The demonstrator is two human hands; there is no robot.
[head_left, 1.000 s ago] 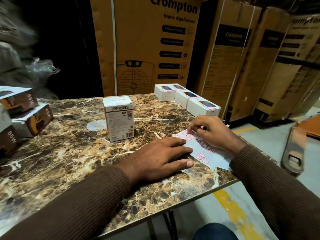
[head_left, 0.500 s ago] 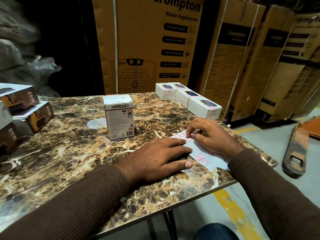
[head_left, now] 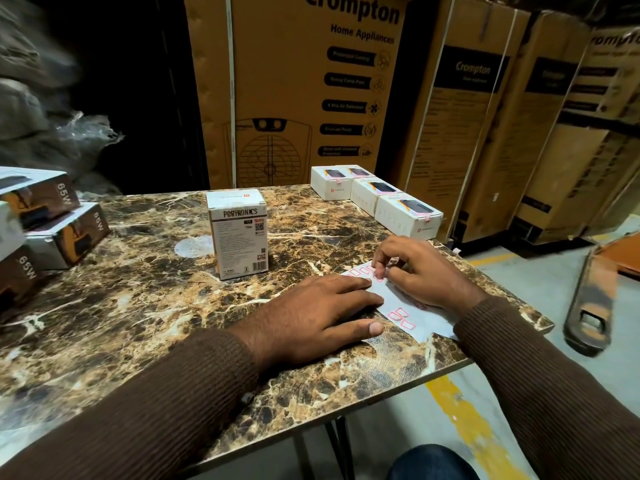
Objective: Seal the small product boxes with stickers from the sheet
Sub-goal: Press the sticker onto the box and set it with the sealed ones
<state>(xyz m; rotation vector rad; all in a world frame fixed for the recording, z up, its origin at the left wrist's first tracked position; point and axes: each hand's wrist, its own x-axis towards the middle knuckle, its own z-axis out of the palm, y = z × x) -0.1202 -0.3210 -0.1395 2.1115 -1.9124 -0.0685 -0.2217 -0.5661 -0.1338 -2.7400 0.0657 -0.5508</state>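
While left hand (head_left: pixel 311 313) lies flat on sheet (head_left: pixel 408 306), right hand (head_left: pixel 415 271) (at three o'clock) now pinching, lifting sticker (head_left: pixel 379 277); sealing box (head_left: pixel 239 233) next.

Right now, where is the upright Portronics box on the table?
In the head view the Portronics box stands upright mid-table, left of the sticker sheet and just beyond the left hand, apart from both.

The table (head_left: pixel 138 306) is marbled brown, tan and cream with white veins. The sticker sheet (head_left: pixel 426 318) is white, its stickers outlined in pink-red. The upright box (head_left: pixel 239 233) is white with black lettering — sleeves (head_left: pixel 156 410) are ribbed dark brown. Big cartons (head_left: pixel 294 91) behind are tan cardboard — black printed labels.
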